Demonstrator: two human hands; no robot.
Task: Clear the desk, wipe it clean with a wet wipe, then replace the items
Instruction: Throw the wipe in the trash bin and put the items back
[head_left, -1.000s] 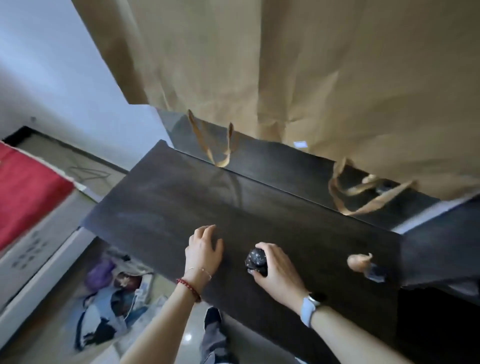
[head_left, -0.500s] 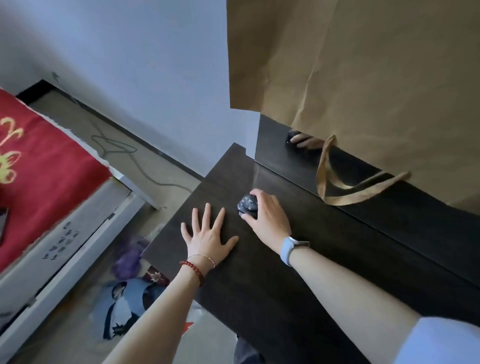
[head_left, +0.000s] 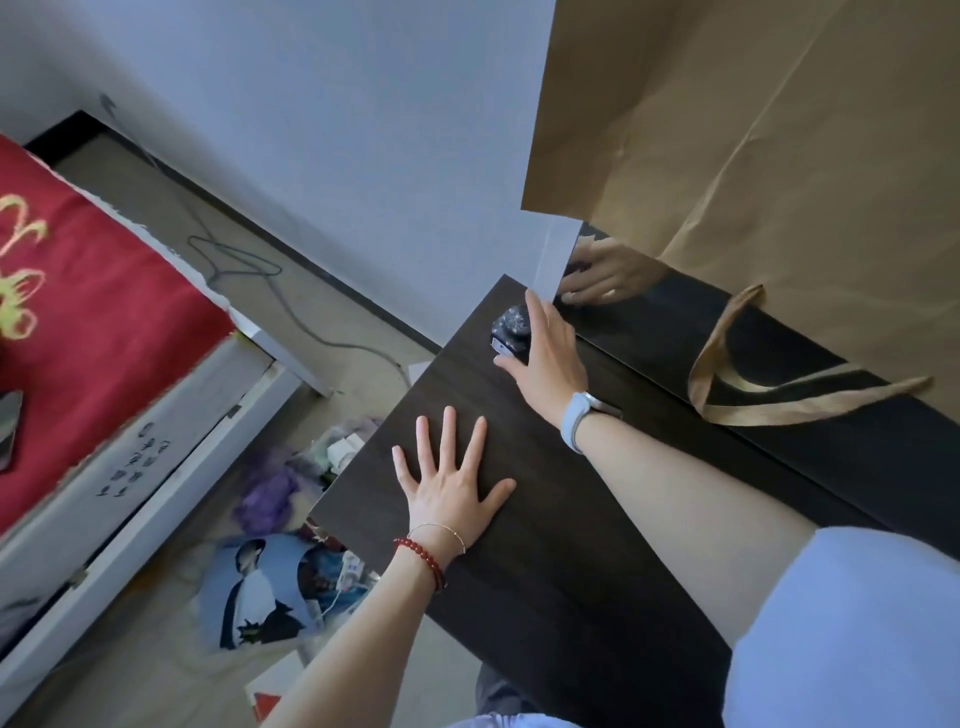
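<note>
A small dark speckled object is held at the far left corner of the dark desk, the grip of the right hand being curled round it from the side. The left hand is laid flat on the desk nearer the front edge, its fingers straight and spread, nothing being held. A brown paper bag with ribbon handles is seen behind, against the desk's raised back panel.

dark desk, small dark object, paper bag
</note>
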